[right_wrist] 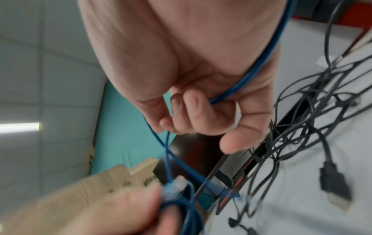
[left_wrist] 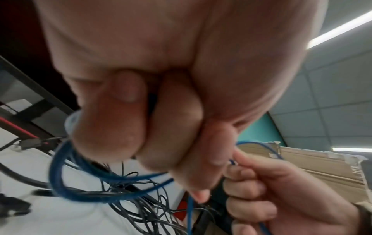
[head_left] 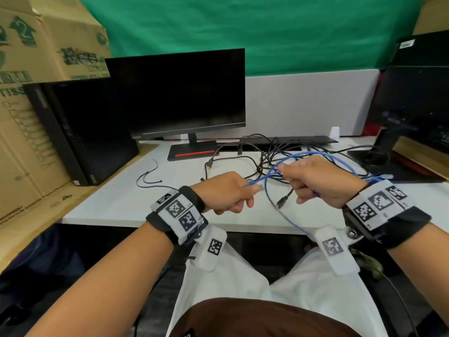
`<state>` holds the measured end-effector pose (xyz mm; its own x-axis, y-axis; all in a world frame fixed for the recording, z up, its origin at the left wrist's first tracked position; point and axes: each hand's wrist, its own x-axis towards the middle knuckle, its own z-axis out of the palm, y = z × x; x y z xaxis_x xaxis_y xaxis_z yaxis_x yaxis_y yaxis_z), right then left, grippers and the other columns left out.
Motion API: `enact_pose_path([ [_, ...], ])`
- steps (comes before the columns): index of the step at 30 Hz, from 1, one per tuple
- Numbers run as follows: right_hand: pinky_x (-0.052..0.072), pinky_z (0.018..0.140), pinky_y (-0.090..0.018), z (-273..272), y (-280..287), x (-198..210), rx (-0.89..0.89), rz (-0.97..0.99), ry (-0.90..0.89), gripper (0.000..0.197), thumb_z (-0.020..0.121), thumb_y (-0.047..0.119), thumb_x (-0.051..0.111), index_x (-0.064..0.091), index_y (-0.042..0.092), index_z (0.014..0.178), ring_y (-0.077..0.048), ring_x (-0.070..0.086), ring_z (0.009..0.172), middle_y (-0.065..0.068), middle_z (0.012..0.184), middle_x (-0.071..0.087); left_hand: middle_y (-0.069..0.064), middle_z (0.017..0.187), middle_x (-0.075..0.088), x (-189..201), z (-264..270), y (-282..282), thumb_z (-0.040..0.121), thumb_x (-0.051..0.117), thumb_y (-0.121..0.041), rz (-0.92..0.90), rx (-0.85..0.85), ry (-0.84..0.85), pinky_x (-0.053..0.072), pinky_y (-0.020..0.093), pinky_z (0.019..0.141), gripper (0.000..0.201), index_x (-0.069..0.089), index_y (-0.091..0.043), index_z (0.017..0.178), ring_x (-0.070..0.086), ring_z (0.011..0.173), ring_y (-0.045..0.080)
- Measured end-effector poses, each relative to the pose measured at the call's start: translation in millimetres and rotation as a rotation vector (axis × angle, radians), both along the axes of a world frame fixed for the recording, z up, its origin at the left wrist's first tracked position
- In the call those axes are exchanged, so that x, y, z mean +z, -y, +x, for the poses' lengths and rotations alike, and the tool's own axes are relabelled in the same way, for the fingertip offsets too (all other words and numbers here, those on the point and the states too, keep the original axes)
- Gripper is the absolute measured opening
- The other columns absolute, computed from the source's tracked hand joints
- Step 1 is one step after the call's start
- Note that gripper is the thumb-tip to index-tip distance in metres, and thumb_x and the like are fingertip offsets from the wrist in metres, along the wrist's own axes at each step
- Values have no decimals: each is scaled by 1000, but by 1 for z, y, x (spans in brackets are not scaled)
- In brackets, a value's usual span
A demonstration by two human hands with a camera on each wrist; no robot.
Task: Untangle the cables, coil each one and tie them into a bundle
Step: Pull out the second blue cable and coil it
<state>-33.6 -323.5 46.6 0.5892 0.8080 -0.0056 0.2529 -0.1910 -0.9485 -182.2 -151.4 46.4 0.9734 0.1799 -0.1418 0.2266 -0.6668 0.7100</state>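
Observation:
A blue network cable (head_left: pixel 272 176) runs between both hands above the white desk (head_left: pixel 126 205). My left hand (head_left: pixel 228 193) grips its coiled end with the clear plug (head_left: pixel 261 188) sticking out; in the left wrist view the curled fingers (left_wrist: pixel 112 120) close on the blue cable (left_wrist: pixel 60 174). My right hand (head_left: pixel 313 181) pinches another stretch of the cable, which in the right wrist view passes through the curled fingers (right_wrist: pixel 193 114) as a blue cable (right_wrist: pixel 267 52). Behind the hands lies a tangle of black cables (head_left: pixel 269 152), one black plug (head_left: pixel 281 203) hanging below.
A dark monitor (head_left: pixel 179 93) on a red-striped stand, a black computer tower (head_left: pixel 85 132) and cardboard boxes (head_left: pixel 29 69) stand at back left. A keyboard (head_left: pixel 291 139) lies behind the tangle; another monitor stand (head_left: pixel 388 142) is at right. A thin black wire (head_left: pixel 148 176) lies left.

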Motion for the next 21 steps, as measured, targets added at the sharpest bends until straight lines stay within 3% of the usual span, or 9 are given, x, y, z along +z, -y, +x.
enact_pose_path([
  [3,50,58,-32,2,4,8,94,93,-161,29,100,29,54,53,18,73,-12,30,44,5,56,32,-1,50,57,-7,7,-11,103,44,-48,42,152,104,28,19,39,47,67,-11,85,34,38,11],
  [6,47,66,-34,0,6,14,185,213,-165,22,99,18,52,61,16,78,-15,37,50,1,60,41,3,60,62,-10,9,-21,104,41,-48,-289,279,233,24,19,39,49,67,-6,99,29,40,10],
  [9,45,64,-30,-15,4,8,282,171,-14,18,92,22,51,65,17,82,-15,44,55,-1,62,50,3,66,61,-10,10,-26,100,32,-61,-643,332,313,23,21,40,70,62,1,112,24,39,10],
  [11,42,66,-31,-32,-1,-3,347,99,81,19,99,21,50,64,15,87,-14,48,61,-2,68,57,0,69,59,-7,12,-24,92,40,-69,-735,339,348,23,21,40,76,61,1,110,23,40,9],
  [13,45,73,-31,-52,-7,-14,397,27,204,16,103,11,48,63,11,98,-13,54,72,-7,83,65,-3,69,59,-6,13,-20,96,54,-53,-758,369,415,22,21,40,59,62,2,114,23,41,8],
  [15,45,96,-35,-70,-11,-21,390,-113,503,21,103,18,50,56,10,122,-10,55,100,-6,113,62,-3,69,61,-5,14,-21,99,59,-25,-767,402,487,22,21,40,35,61,3,118,25,41,8],
  [16,37,107,-36,-77,-10,-23,375,-213,690,39,102,27,52,46,10,136,-11,48,118,-6,132,54,-1,67,60,-5,13,-23,99,56,-19,-771,409,512,22,21,41,28,61,2,117,28,43,8],
  [19,17,122,-31,-102,1,-12,502,-431,979,85,96,53,52,10,12,157,-17,15,150,-9,165,14,-2,55,42,-6,10,-29,107,43,-23,-771,404,556,30,25,49,23,57,-5,104,33,51,11],
  [21,35,109,-18,-118,12,10,685,-315,857,66,93,56,57,41,21,147,-6,44,134,0,149,48,-5,51,31,-7,8,-31,108,38,-26,-776,400,577,37,27,53,28,53,-11,91,33,53,12],
])
